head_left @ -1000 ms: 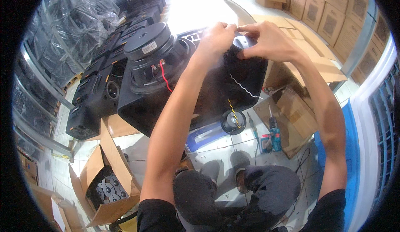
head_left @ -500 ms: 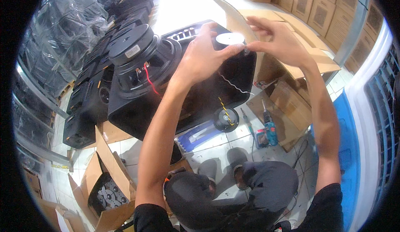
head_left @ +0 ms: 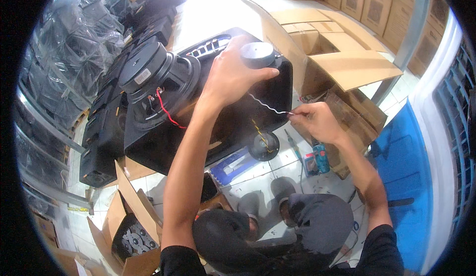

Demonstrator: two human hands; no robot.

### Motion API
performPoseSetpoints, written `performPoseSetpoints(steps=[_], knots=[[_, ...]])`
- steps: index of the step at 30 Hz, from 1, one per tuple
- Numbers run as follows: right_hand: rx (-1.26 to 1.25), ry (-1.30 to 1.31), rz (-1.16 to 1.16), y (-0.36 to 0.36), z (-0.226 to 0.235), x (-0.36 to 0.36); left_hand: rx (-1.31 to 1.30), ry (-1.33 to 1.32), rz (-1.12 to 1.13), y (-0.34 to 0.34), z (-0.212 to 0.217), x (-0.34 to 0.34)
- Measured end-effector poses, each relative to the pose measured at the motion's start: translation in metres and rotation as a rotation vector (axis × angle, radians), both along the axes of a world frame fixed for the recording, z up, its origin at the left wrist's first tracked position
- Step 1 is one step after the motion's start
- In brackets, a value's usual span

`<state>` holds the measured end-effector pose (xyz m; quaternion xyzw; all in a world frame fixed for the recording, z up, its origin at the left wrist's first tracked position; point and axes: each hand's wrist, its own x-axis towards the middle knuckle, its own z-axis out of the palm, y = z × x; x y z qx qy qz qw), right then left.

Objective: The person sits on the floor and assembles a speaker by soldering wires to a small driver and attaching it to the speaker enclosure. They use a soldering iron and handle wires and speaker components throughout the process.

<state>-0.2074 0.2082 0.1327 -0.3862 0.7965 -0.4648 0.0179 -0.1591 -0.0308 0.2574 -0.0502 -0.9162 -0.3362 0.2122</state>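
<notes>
Atop the black speaker cabinet, left hand clasps a round grey tweeter; at 3 o'clock, right hand fingers pinch its twisted white wire.

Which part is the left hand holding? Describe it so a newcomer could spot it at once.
Start at the big black speaker cabinet in the middle of the view, with a large woofer lying on its left end. At the cabinet's top right corner the left hand grips a small round grey driver. Unlike the woofer, it is palm-sized, and a twisted white wire runs from it to the right hand.
</notes>
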Motion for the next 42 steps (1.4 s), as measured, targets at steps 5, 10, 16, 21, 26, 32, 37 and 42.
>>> performPoseSetpoints(steps=[5,10,16,21,26,32,37,42], knots=[[-0.175,-0.005,-0.047,0.006,0.04,-0.012,-0.02,0.027,0.013,0.003,-0.002,0.0],[-0.243,0.201,-0.035,-0.009,0.08,-0.033,-0.034,0.009,-0.003,0.002,-0.001,0.001],[-0.167,0.117,-0.057,-0.009,0.085,-0.02,-0.252,0.304,0.042,0.009,-0.013,0.005],[-0.233,0.105,-0.014,-0.007,0.08,0.003,-0.499,0.56,-0.113,0.029,-0.036,0.03],[-0.312,0.113,-0.047,-0.015,0.073,0.012,-0.448,0.55,-0.095,0.038,-0.053,0.03],[-0.787,-0.047,-0.414,-0.005,0.065,0.001,-0.374,0.632,-0.069,0.035,-0.053,0.026],[-0.281,0.073,-0.342,0.016,0.02,0.027,-0.342,0.568,-0.001,0.04,-0.052,0.033],[0.378,0.051,-0.112,0.004,-0.023,0.051,-0.233,0.591,0.008,0.04,-0.052,0.031]])
